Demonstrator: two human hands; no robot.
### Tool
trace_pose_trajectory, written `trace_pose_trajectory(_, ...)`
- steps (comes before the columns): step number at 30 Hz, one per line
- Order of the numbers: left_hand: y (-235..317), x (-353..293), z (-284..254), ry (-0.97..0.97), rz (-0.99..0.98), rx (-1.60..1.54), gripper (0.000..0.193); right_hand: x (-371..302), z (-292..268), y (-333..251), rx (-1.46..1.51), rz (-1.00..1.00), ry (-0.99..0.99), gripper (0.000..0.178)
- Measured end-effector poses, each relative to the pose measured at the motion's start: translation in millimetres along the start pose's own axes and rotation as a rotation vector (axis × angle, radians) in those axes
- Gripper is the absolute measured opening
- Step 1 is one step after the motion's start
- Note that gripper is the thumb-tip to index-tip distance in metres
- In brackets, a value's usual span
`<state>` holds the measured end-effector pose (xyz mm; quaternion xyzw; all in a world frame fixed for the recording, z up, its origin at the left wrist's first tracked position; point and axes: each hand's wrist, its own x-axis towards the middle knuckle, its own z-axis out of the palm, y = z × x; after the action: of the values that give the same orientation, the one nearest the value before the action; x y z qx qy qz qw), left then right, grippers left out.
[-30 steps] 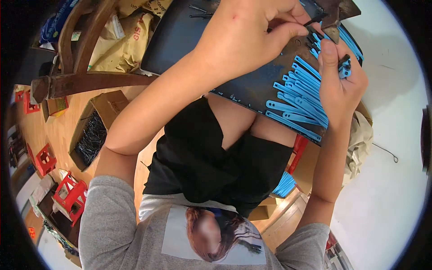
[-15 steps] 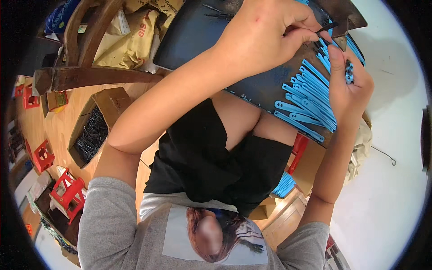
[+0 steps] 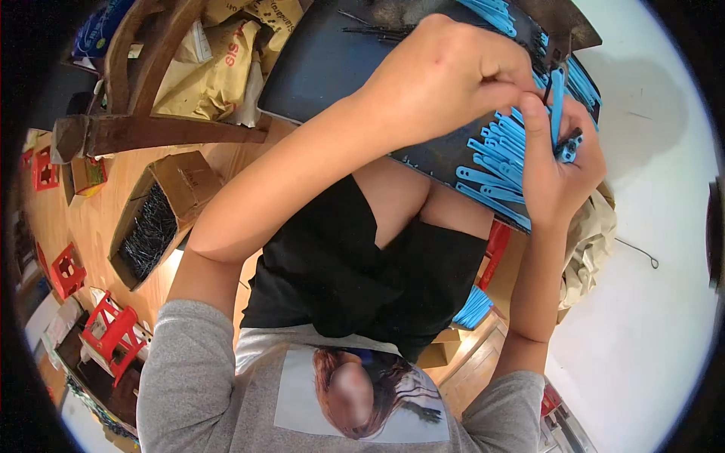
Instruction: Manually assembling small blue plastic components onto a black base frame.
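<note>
My left hand (image 3: 461,75) is closed in a pinch, its fingertips meeting my right thumb at a thin black piece (image 3: 548,92). My right hand (image 3: 563,162) is closed around flat blue plastic strips. One blue strip (image 3: 557,106) stands up between its thumb and fingers; the black-marked ends of others (image 3: 569,147) poke out of the fist. Part of the left fingertips is hidden. Beneath both hands, many similar blue strips (image 3: 491,180) with holed ends lie in a row on the dark tray-like surface (image 3: 317,79).
A dark metal fixture (image 3: 563,30) rises just beyond my hands. Thin black pieces (image 3: 377,32) lie on the far part of the surface. To the left stand a wooden chair (image 3: 166,130) and a carton of black pieces (image 3: 151,226). A white wall (image 3: 642,189) is close on the right.
Both hands have come slightly nearer and to the left, the right more so. A blue strip now stands upright in my right hand, beside the thin black piece.
</note>
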<state>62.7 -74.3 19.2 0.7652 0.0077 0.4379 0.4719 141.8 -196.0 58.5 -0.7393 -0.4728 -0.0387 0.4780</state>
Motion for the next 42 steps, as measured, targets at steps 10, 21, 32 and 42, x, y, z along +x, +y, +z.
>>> trace_pose_trajectory(10, -8.1, 15.2, -60.9, -0.101, 0.521, 0.565, 0.005, -12.4, -35.0, 29.8, -0.408, -0.198, -0.062, 0.018)
trace_pose_trajectory(21, 6.9, 15.6, -73.1, -0.519, 0.112, 1.04, 0.016, 12.4, -22.2, 45.5, -0.426, -0.212, -0.465, 0.022)
trace_pose_trajectory(32, 12.8, 15.1, -81.2, -0.521, 0.16, 1.204, 0.012, 20.4, -16.9, 47.9, -0.438, -0.169, -0.614, 0.023)
trace_pose_trajectory(42, 10.9, 17.3, -85.8, -0.567, 0.131, 1.168, 0.008, 6.7, -25.1, 32.1, -0.385, -0.278, -0.363, 0.038)
